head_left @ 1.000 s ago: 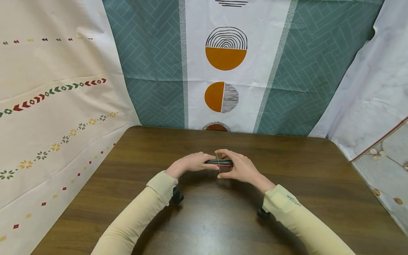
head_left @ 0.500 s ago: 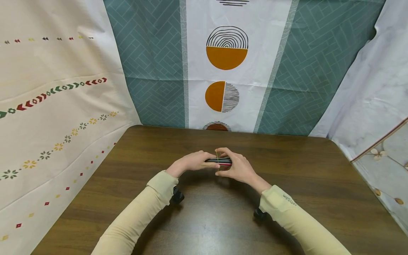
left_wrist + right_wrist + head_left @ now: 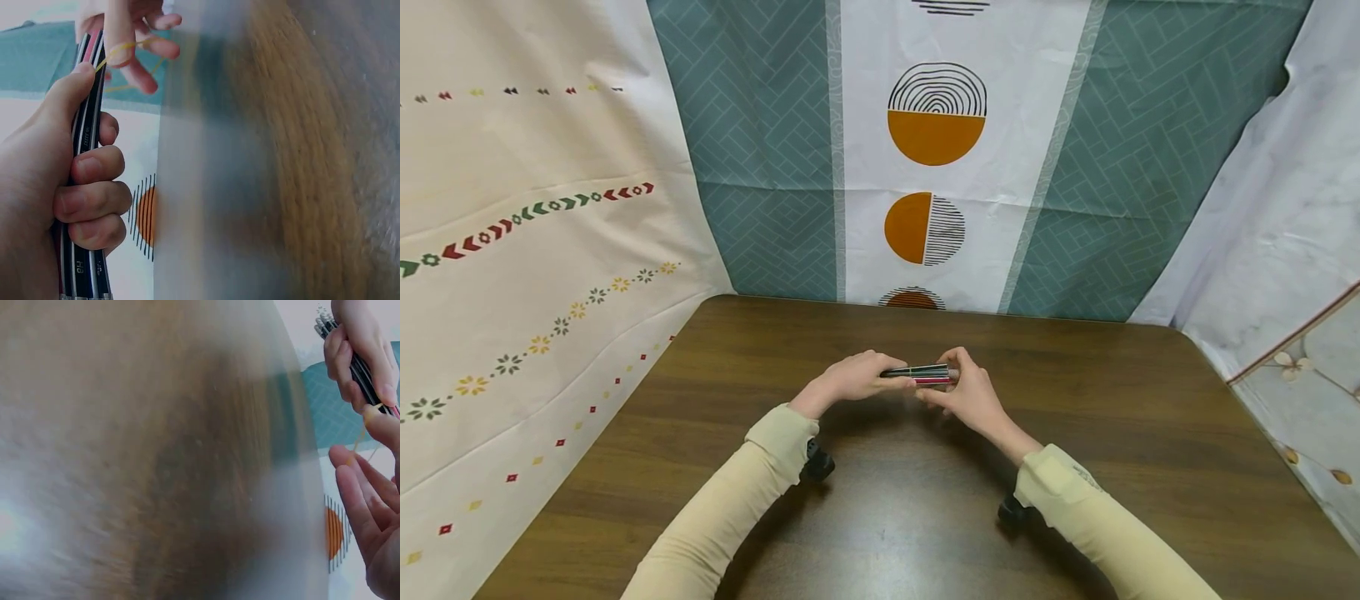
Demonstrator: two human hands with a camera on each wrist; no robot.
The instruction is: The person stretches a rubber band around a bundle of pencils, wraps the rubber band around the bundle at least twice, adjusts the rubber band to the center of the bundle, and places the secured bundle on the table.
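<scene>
A bundle of dark pencils with pale stripes and one red pencil among them is held over the table. My left hand grips it, fingers curled round the shafts and thumb pressed along the side. At the bundle's right end is my right hand, its thumb and fingers spread about the pencil ends. A thin yellow rubber band runs from the pencils by the left thumb to the right hand's thumb and fingers, which hook and stretch it. In the right wrist view the band spans the right thumb and fingertips.
A brown wooden table lies beneath both hands. Patterned cloths hang behind it and at both sides. Dark wrist cameras sit under the cuffs of the cream sleeves.
My right hand has shifted slightly right, towards the pencil ends, and its fingers have turned. The upright stretched band seen earlier across the bundle no longer shows that way. The left hand keeps its grip.
</scene>
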